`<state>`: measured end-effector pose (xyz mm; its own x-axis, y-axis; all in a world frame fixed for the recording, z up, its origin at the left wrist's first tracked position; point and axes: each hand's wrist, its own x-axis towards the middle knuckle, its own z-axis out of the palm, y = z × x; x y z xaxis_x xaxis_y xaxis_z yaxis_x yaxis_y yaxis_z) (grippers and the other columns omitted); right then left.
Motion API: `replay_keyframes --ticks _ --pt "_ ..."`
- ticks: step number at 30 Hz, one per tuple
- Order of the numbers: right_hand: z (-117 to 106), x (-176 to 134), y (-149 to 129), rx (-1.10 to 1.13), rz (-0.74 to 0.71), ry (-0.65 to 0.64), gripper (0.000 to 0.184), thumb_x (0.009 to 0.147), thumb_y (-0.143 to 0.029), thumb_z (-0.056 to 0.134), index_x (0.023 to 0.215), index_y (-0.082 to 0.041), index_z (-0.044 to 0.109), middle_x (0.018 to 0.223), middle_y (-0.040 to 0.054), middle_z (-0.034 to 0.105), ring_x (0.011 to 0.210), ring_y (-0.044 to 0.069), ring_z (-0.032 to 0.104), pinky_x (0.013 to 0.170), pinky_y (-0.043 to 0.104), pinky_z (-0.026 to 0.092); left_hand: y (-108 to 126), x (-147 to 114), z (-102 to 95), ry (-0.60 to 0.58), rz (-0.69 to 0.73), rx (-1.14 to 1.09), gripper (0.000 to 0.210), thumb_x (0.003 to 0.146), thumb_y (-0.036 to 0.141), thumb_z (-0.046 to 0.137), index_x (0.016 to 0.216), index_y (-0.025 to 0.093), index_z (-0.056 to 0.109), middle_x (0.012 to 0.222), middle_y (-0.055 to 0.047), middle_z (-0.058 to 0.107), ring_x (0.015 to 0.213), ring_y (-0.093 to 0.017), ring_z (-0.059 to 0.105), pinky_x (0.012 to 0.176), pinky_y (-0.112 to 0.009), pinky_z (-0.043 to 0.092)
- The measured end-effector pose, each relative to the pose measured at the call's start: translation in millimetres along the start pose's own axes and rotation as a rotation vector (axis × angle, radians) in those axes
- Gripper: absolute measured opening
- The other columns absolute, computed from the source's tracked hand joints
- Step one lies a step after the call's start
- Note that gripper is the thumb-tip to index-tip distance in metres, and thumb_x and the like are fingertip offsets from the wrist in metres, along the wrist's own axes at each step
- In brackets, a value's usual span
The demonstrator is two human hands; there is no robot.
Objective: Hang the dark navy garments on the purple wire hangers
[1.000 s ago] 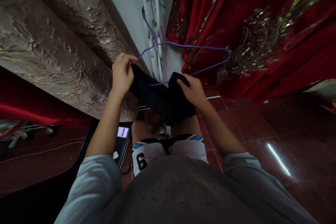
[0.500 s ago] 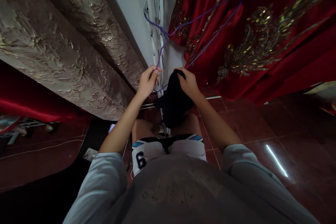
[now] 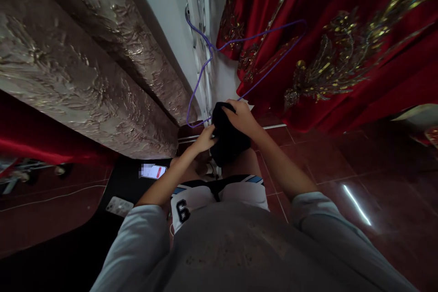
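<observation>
A purple clothes hanger (image 3: 259,34) is tilted in front of me, its hook end near a white metal rack (image 3: 206,77). Draped around the hanger's lower bar hangs a piece of black cloth (image 3: 231,146); its exact kind I cannot make out. My right hand (image 3: 241,116) is closed on the cloth's top, thumb over the fold, close to the bar. At the cloth's left edge is my left hand (image 3: 206,139), its fingers closed against the fabric and partly hidden by it.
Red drapery with gold sequins (image 3: 328,64) hangs at right, textured beige fabric (image 3: 137,68) at left. A lit phone (image 3: 153,171) and a second phone-like item (image 3: 119,206) lie on a black surface (image 3: 85,237) at lower left. Red tiles (image 3: 318,159) cover the floor.
My left hand has let go of the hanger's left side and come down to the cloth's edge. The hanger's right end and my right hand have dropped slightly.
</observation>
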<state>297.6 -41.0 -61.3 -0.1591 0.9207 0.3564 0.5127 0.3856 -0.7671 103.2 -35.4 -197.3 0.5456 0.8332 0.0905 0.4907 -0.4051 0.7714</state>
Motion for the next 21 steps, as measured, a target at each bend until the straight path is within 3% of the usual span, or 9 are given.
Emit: replay_keyframes --ticks 2,4,6,9,12,14,18,21 --pt "-3.9 0.1 1.4 -0.041 0.003 0.019 0.031 0.096 -0.033 0.052 0.069 -0.022 0.043 0.064 -0.0001 0.051 0.063 0.015 0.047 0.063 0.031 0.034 -5.2 -10.4 0.2 -0.153 0.012 0.150 0.024 0.074 0.030 0.068 0.094 0.017 0.067 0.102 -0.013 0.072 0.108 -0.031 0.066 0.111 -0.051 0.044" --pt "-8.4 0.1 6.4 -0.092 0.022 0.038 0.033 0.096 -0.036 0.053 0.067 -0.022 0.043 0.063 0.0003 0.050 0.062 0.016 0.045 0.062 0.031 0.033 -17.6 -27.1 -13.8 -0.211 -0.014 0.189 0.023 0.068 0.035 0.077 0.080 0.018 0.066 0.084 -0.010 0.071 0.094 -0.032 0.069 0.109 -0.054 0.044" --pt "-10.4 0.1 13.0 -0.115 0.044 0.048 0.035 0.095 -0.040 0.053 0.067 -0.023 0.043 0.062 0.0007 0.049 0.061 0.016 0.044 0.062 0.032 0.033 -31.4 -46.6 -39.6 -0.221 -0.056 0.237 0.027 0.069 0.039 0.078 0.081 0.018 0.066 0.081 -0.010 0.070 0.088 -0.032 0.069 0.103 -0.054 0.048" --pt "-6.4 1.7 20.5 -0.119 0.048 0.080 0.034 0.095 -0.041 0.055 0.068 -0.023 0.045 0.063 0.0015 0.050 0.061 0.017 0.045 0.065 0.033 0.034 -35.4 -72.6 -91.4 -0.167 -0.091 0.294 0.027 0.087 0.041 0.059 0.097 0.016 0.067 0.099 -0.015 0.071 0.097 -0.031 0.068 0.099 -0.048 0.051" --pt "3.9 6.6 21.3 -0.092 0.034 0.116 0.034 0.095 -0.039 0.057 0.067 -0.022 0.046 0.064 0.0023 0.052 0.063 0.017 0.046 0.067 0.033 0.036 -5.5 -85.8 -139.9 -0.027 0.014 0.349 0.027 0.095 0.029 0.043 0.102 0.016 0.065 0.122 -0.017 0.066 0.116 -0.030 0.064 0.106 -0.045 0.049" --pt "14.1 10.3 16.7 -0.038 0.039 0.107 0.035 0.095 -0.037 0.058 0.065 -0.022 0.047 0.063 0.0022 0.054 0.062 0.017 0.048 0.066 0.032 0.037 27.4 -82.8 -159.6 0.129 0.109 0.382 0.023 0.095 0.027 0.043 0.098 0.017 0.063 0.136 -0.016 0.061 0.128 -0.030 0.058 0.112 -0.046 0.046" --pt "40.3 10.5 -4.3 0.095 0.038 0.058 0.033 0.096 -0.037 0.057 0.068 -0.019 0.056 0.066 0.0015 0.060 0.064 0.016 0.055 0.064 0.030 0.041 85.8 -47.3 -163.5 0.391 0.219 0.310 0.018 0.093 0.021 0.047 0.104 0.019 0.061 0.138 -0.012 0.060 0.132 -0.027 0.057 0.114 -0.045 0.045" --pt "46.6 2.2 -18.5 0.119 -0.011 0.010 0.035 0.098 -0.042 0.053 0.074 -0.018 0.063 0.069 0.0016 0.064 0.066 0.017 0.060 0.066 0.030 0.047 104.2 -13.7 -156.7 0.558 0.248 0.209 0.035 0.092 0.015 0.048 0.126 0.022 0.054 0.120 -0.008 0.068 0.115 -0.021 0.065 0.106 -0.038 0.050"
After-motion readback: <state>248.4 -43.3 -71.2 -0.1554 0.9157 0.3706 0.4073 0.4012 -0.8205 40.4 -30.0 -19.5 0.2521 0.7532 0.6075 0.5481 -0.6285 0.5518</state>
